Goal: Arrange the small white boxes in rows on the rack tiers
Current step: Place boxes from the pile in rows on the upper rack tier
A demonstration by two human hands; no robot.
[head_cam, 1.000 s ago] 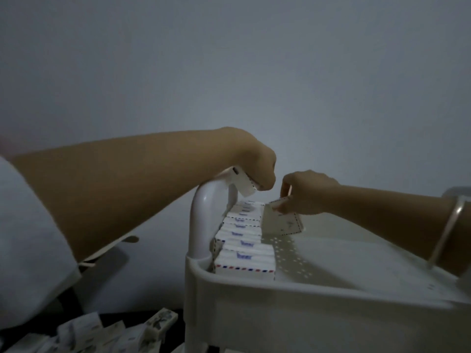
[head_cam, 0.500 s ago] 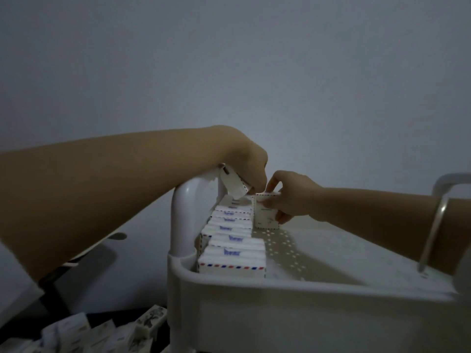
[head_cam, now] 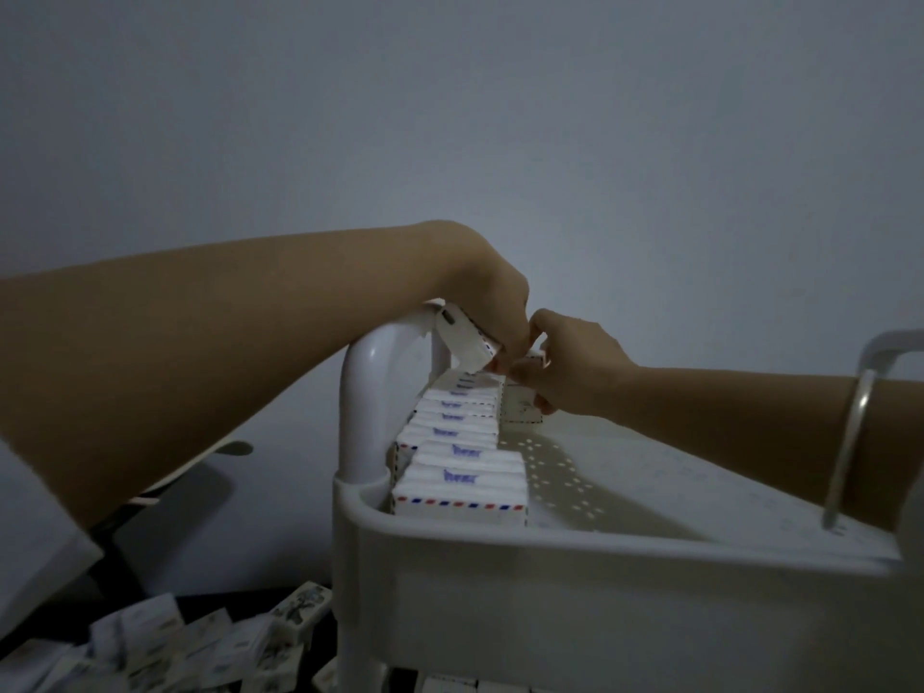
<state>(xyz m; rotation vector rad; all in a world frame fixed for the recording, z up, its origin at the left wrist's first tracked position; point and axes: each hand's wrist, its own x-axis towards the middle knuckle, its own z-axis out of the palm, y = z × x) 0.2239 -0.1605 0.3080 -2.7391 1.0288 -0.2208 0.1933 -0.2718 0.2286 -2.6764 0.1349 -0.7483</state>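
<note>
A row of several small white boxes [head_cam: 462, 455] with red-and-blue striped edges runs along the left side of the white rack's top tier [head_cam: 575, 547]. My left hand [head_cam: 492, 302] grips a tilted white box [head_cam: 462, 342] above the far end of that row. My right hand [head_cam: 565, 365] holds another white box [head_cam: 520, 410] standing upright on the tier, just right of the row's far end. The two hands touch at the fingertips.
A white curved post [head_cam: 365, 392] rises at the tier's left corner and a second handle [head_cam: 895, 342] shows at the right. A heap of loose small boxes [head_cam: 190, 642] lies on the dark floor at lower left. A silver bangle [head_cam: 850, 442] circles my right wrist.
My right hand has carried its box from the middle of the tier to the far end beside the row and stood it upright. My left hand has stayed over the row's far end.
</note>
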